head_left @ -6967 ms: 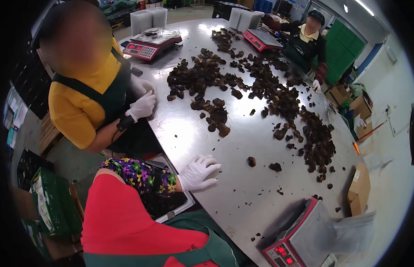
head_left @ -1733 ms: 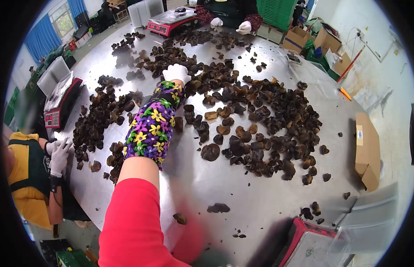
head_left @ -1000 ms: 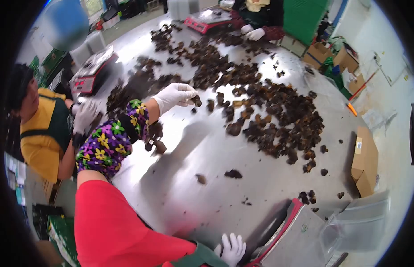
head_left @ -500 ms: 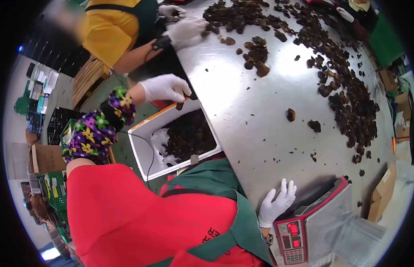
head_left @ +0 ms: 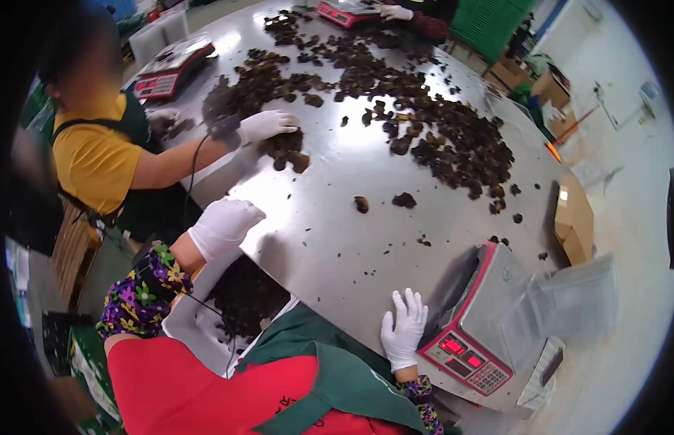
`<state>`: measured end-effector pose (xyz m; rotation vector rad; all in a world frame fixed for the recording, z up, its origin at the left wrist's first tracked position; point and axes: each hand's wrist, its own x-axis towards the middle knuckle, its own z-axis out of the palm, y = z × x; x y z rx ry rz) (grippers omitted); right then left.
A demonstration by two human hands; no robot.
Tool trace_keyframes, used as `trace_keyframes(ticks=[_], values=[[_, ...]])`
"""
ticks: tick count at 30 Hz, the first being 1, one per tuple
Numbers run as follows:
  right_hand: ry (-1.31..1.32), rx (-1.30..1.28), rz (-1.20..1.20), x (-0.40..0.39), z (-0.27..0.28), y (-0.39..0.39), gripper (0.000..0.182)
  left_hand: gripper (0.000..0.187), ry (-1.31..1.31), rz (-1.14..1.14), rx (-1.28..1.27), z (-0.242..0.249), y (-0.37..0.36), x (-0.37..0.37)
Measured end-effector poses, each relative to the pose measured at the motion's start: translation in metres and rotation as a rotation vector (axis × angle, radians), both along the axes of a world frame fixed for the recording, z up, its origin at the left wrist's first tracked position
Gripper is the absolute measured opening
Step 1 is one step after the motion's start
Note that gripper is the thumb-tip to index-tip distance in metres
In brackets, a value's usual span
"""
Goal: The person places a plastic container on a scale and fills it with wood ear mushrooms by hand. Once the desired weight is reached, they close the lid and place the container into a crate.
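My left hand (head_left: 224, 226), in a white glove, hangs above the table's left edge and the far end of a white foam box (head_left: 184, 322). Its fingers are curled together; anything in them is hidden. Dark, shrivelled pieces (head_left: 246, 297) lie inside the box. My right hand (head_left: 404, 330), also gloved, rests with spread fingers near the table's front edge, holding nothing, just left of a red scale (head_left: 464, 355) with lit digits. Two loose dark pieces, one brownish (head_left: 361, 204) and one darker (head_left: 404, 200), lie on the metal table (head_left: 329, 246).
A co-worker in a yellow shirt (head_left: 97, 163) has a gloved hand (head_left: 268, 125) at a small dark cluster. A long heap of dark pieces (head_left: 453, 145) crosses the table. Another scale (head_left: 174, 69) stands at far left, clear plastic containers (head_left: 576, 297) and a cardboard box (head_left: 572, 221) at right.
The view has swung, showing more of the far table. My left hand has moved up from the box rim, and the dark piece it held no longer shows. My right hand stays spread beside the scale.
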<state>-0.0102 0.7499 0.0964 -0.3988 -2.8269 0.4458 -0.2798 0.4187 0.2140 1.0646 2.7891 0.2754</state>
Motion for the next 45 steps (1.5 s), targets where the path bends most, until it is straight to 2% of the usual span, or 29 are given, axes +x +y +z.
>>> trace_keyframes(ticks=[4,6,8,10,12,15,16,17,18,19,21,22,23,24,25,27,28,29,31,32,33,34,36,38,40,42,43,45], values=[[0.011,-0.007,0.007,-0.002,0.005,-0.003,0.049,0.051,0.049,-0.339,0.228,0.018,0.087,-0.024],[0.022,-0.003,-0.033,-0.002,0.005,-0.004,0.048,0.057,0.045,-0.468,0.259,-0.002,0.128,-0.044],[0.024,-0.033,-0.011,-0.002,0.007,-0.004,0.047,0.056,0.038,-0.515,0.130,-0.020,0.158,-0.058],[0.027,-0.046,-0.012,-0.001,0.008,-0.004,0.049,0.055,-0.054,-0.565,0.035,-0.004,0.179,-0.078],[0.023,-0.052,-0.011,-0.001,0.009,-0.004,0.049,0.051,-0.029,-0.469,-0.024,0.024,0.192,-0.112],[-0.006,-0.057,-0.016,-0.001,0.010,-0.004,0.049,0.049,0.041,-0.315,0.183,0.105,0.204,-0.174],[-0.021,-0.062,-0.016,-0.001,0.010,-0.004,0.049,0.046,0.338,-0.404,0.090,0.132,0.212,-0.211],[-0.026,-0.049,-0.020,-0.003,0.012,-0.004,0.048,0.042,-0.045,0.003,0.098,0.189,0.232,-0.206],[-0.020,-0.042,-0.023,-0.004,0.014,-0.003,0.047,0.038,0.237,-0.271,0.267,0.184,0.218,-0.305],[-0.020,-0.050,-0.034,-0.005,0.015,-0.003,0.046,0.037,0.515,-0.167,0.159,0.216,0.226,-0.346],[-0.009,-0.059,-0.059,-0.008,0.011,-0.002,0.044,0.041,0.750,0.074,0.392,0.244,0.248,-0.425],[0.008,-0.081,-0.057,-0.008,0.007,-0.002,0.044,0.056,0.789,0.249,0.376,0.248,0.271,-0.439],[0.024,-0.102,-0.047,-0.007,0.002,-0.001,0.044,0.058,0.792,0.205,0.358,0.226,0.306,-0.460],[0.013,-0.062,-0.070,-0.006,-0.003,-0.001,0.038,0.059,0.685,0.204,0.271,0.222,0.351,-0.412],[0.041,-0.030,-0.071,-0.003,-0.014,-0.003,0.040,0.059,0.579,0.202,0.184,0.218,0.395,-0.365],[0.069,-0.007,-0.083,-0.001,-0.033,-0.009,0.043,0.062,0.523,-0.026,0.407,0.140,0.481,-0.394],[0.129,0.029,-0.112,-0.002,-0.038,-0.012,0.040,0.066,0.525,0.001,0.376,0.107,0.522,-0.373],[0.184,0.068,-0.141,-0.003,-0.042,-0.013,0.038,0.074,0.381,-0.049,0.250,0.075,0.570,-0.376],[0.195,0.102,-0.132,-0.003,-0.043,-0.014,0.036,0.080,0.376,-0.158,0.383,-0.005,0.639,-0.361],[0.214,0.138,-0.114,-0.001,-0.042,-0.011,0.035,0.081,0.329,-0.142,0.374,-0.016,0.651,-0.310],[0.193,0.159,-0.090,0.000,-0.039,-0.008,0.038,0.083,0.260,-0.181,0.308,-0.022,0.658,-0.290],[0.181,0.151,-0.095,0.000,-0.038,-0.008,0.037,0.085,0.192,-0.222,0.242,-0.027,0.669,-0.279],[0.166,0.145,-0.116,-0.002,-0.040,-0.003,0.037,0.084,0.239,-0.220,0.140,-0.072,0.692,-0.279],[0.155,0.144,-0.138,-0.002,-0.043,-0.006,0.036,0.073,0.063,-0.314,0.117,-0.094,0.702,-0.289],[0.153,0.138,-0.156,-0.002,-0.045,-0.008,0.036,0.041,0.116,-0.456,0.290,-0.103,0.699,-0.293],[0.178,0.133,-0.170,-0.003,-0.046,-0.011,0.036,0.024,0.032,-0.569,0.262,-0.092,0.670,-0.274],[0.191,0.124,-0.179,-0.004,-0.047,-0.013,0.036,0.019,0.021,-0.675,0.356,-0.102,0.655,-0.271],[0.222,0.121,-0.201,-0.002,-0.050,-0.016,0.036,0.012,0.143,-0.826,0.390,-0.095,0.603,-0.244]])
